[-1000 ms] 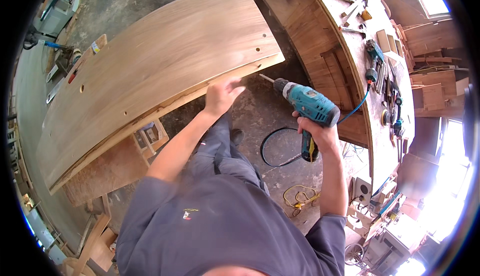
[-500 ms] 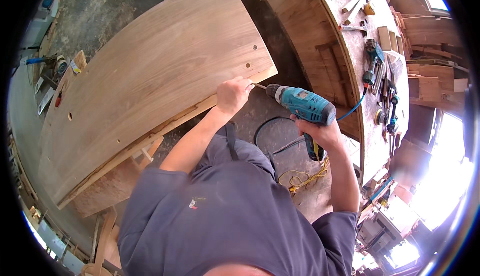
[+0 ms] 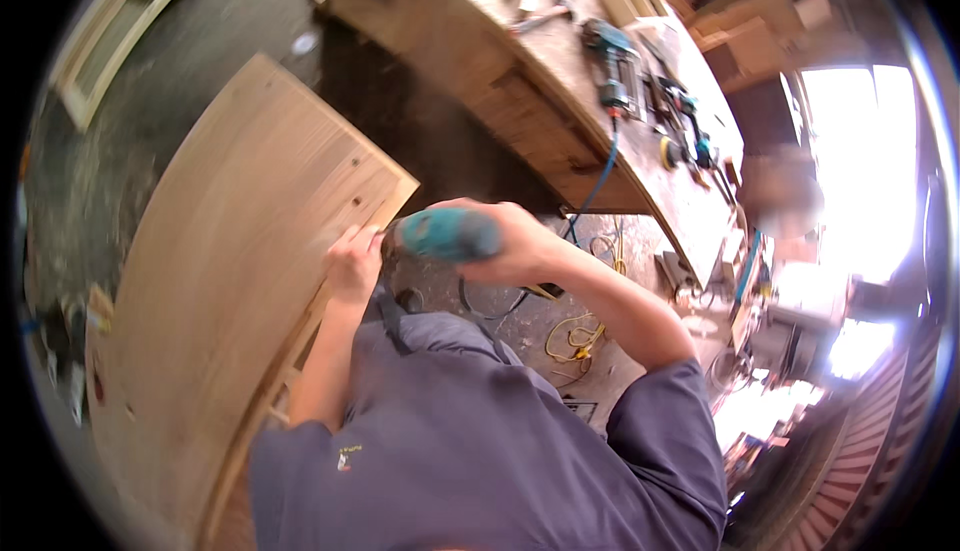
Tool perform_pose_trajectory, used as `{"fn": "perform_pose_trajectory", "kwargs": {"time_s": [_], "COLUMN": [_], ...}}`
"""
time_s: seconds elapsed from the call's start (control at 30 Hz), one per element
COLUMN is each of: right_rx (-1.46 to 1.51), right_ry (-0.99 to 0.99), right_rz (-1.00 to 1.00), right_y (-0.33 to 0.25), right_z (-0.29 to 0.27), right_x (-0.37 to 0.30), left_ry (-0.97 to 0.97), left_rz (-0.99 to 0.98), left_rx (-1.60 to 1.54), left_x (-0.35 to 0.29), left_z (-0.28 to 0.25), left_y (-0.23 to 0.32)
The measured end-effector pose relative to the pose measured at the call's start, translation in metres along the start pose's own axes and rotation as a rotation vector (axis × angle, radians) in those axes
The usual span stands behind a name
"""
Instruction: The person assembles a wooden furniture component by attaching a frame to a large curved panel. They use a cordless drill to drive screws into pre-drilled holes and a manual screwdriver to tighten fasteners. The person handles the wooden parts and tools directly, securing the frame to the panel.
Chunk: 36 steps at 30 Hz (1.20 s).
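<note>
My right hand (image 3: pixel 515 243) grips a teal and black cordless drill (image 3: pixel 445 235), blurred by motion. Its front end points left at the near edge of a large curved wooden panel (image 3: pixel 230 231). At that edge, just ahead of the drill, the fingers of my left hand (image 3: pixel 354 263) are pinched together. Whatever they hold is hidden or too small to name, and the drill's tip cannot be made out. Small dark holes dot the panel's surface near its far right end.
To the right stands a wooden workbench (image 3: pixel 480 81) bearing a teal power tool (image 3: pixel 610 61), a hammer (image 3: pixel 540 19) and several hand tools. A blue cable (image 3: pixel 600 183) hangs off its edge. On the floor lies a yellow cord (image 3: pixel 578 341). A wooden frame (image 3: pixel 120 16) rests at the far left.
The view has swung right, so the panel and workbench appear further left. My right hand has brought the drill up closer to my left hand, which stays at the panel edge.
</note>
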State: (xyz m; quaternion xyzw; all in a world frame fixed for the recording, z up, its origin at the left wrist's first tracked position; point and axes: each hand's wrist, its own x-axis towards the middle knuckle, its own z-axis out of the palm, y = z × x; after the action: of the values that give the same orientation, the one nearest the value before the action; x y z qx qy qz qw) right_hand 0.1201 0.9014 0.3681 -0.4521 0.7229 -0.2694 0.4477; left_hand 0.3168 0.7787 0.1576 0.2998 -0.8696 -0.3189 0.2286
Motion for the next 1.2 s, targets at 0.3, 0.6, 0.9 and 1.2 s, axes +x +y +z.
{"fn": "perform_pose_trajectory", "kwargs": {"time_s": [0.3,0.6,0.9,1.2], "right_rx": [-0.587,-0.599,-0.238,0.990], "right_ry": [-0.421,-0.356,-0.017,0.826], "right_rz": [0.135,-0.005,-0.139,-0.010], "right_y": [-0.085,-0.070,0.002,0.182], "right_z": [0.003,0.003,-0.009,-0.051], "right_x": [0.068,0.058,0.003,-0.177], "left_ry": [-0.131,0.066,-0.130,-0.348], "left_rz": [0.004,0.306,0.195,-1.052], "left_rx": [-0.314,-0.196,-0.077,-1.864], "left_x": [-0.003,0.003,0.006,0.013], "left_z": [0.011,0.022,0.016,0.036], "left_y": [-0.038,-0.045,-0.009,-0.005]}}
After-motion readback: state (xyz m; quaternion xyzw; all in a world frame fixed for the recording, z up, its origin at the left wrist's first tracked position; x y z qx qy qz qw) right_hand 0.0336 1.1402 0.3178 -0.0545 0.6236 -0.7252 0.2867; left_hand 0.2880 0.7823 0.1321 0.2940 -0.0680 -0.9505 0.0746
